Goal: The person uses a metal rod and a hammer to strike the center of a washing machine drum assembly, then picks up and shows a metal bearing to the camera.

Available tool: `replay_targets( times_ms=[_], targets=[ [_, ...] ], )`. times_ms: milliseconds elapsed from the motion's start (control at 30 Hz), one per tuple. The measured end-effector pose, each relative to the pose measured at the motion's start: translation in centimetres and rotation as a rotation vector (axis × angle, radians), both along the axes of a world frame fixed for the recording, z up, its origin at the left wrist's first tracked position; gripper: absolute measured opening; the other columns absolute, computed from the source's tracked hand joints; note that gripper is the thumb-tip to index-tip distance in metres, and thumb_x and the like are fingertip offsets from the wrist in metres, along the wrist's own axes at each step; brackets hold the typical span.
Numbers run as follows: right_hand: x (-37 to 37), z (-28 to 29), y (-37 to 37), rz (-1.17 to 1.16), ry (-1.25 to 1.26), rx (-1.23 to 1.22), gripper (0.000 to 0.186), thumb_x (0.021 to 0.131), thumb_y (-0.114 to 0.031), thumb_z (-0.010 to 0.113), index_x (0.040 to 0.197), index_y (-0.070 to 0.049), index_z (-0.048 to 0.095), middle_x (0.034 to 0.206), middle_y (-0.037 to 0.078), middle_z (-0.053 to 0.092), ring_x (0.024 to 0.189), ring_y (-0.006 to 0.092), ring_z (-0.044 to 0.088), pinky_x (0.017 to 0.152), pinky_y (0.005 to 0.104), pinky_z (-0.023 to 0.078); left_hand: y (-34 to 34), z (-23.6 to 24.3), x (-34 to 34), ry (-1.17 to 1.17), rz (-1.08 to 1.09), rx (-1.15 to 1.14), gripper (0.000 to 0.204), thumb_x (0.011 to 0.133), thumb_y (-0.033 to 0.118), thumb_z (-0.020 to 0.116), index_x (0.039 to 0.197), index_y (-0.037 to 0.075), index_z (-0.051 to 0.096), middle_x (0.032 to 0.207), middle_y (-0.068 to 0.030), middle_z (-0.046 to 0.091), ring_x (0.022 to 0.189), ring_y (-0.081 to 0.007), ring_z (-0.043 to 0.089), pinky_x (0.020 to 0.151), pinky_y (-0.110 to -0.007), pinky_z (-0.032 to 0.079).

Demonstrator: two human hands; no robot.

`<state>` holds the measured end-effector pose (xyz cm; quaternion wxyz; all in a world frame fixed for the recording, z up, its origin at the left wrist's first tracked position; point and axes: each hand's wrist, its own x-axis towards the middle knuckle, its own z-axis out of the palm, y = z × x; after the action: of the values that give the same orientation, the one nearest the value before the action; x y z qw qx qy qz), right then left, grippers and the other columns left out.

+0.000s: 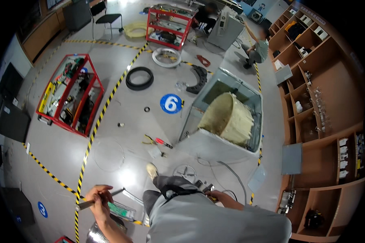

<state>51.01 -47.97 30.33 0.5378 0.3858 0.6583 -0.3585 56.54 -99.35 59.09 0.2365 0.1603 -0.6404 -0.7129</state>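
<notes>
My left hand [98,202], at the lower left, is closed around a metal bar [84,205] with a thick end on the left and a thinner end on the right. Below that hand are a shiny metal drum [95,234] and a tray with green items [121,210]. At my right side, my right hand [220,197] is closed at a dark, partly metal object [205,187]; my body hides part of it and I cannot make out its kind. Ahead on the floor lie red-handled pliers [164,142] and yellow-handled pliers [149,140].
A grey appliance cabinet [221,143] holding a cream tub [215,115] stands ahead right. A spoked pulley [185,172] and hose [236,175] lie near my feet. Red tool carts [88,97], a black rubber ring [139,78] and shelves [332,89] surround the area. Two people work farther off.
</notes>
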Motion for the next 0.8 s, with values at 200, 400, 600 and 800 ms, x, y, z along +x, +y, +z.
replay_targets(
  times_ms=[200, 400, 600, 800],
  targets=[
    [-4.3, -1.1, -5.8, -0.254, 0.015, -0.114, 0.023, 0.085, -0.025, 0.062, 0.083, -0.004, 0.054, 0.06, 0.007, 0.052, 0.047, 0.0187, 0.053, 0.038, 0.0313, 0.043, -6.7, -1.6, -3.9, -0.19, -0.034, 0.025, 0.048, 0.093, 0.038, 0.047, 0.088, -0.008, 0.06, 0.052, -0.0006, 0.045, 0.044, -0.0058, 0.038, 0.042, -0.019, 0.025],
    [-4.9, -5.3, -5.4, -0.35, 0.156, -0.253, 0.018, 0.085, -0.028, 0.06, 0.077, -0.012, 0.056, 0.062, 0.004, 0.054, 0.048, 0.0177, 0.052, 0.042, 0.0339, 0.042, -12.8, -3.0, -8.7, -0.264, 0.06, 0.191, 0.047, 0.094, 0.038, 0.045, 0.089, -0.006, 0.059, 0.069, -0.0079, 0.054, 0.054, -0.01, 0.045, 0.049, -0.021, 0.035],
    [-6.2, 0.9, -16.4, -0.441, 0.04, 0.016, 0.028, 0.089, -0.034, 0.055, 0.076, -0.01, 0.049, 0.056, 0.004, 0.051, 0.042, 0.0164, 0.051, 0.034, 0.0303, 0.042, -19.4, -4.1, -14.5, -0.244, -0.181, 0.072, 0.066, 0.091, 0.055, 0.042, 0.088, -0.008, 0.059, 0.069, -0.0077, 0.055, 0.053, -0.0101, 0.045, 0.048, -0.02, 0.032],
    [-4.2, 2.0, -24.0, -0.699, -0.001, -0.017, 0.022, 0.088, -0.025, 0.059, 0.081, -0.006, 0.049, 0.057, 0.006, 0.05, 0.042, 0.0172, 0.05, 0.036, 0.0296, 0.041, -23.3, -6.3, -22.8, -0.343, -0.401, 0.0, 0.058, 0.093, 0.048, 0.042, 0.089, -0.006, 0.062, 0.069, -0.0052, 0.055, 0.053, -0.0081, 0.045, 0.047, -0.019, 0.026]
  ],
)
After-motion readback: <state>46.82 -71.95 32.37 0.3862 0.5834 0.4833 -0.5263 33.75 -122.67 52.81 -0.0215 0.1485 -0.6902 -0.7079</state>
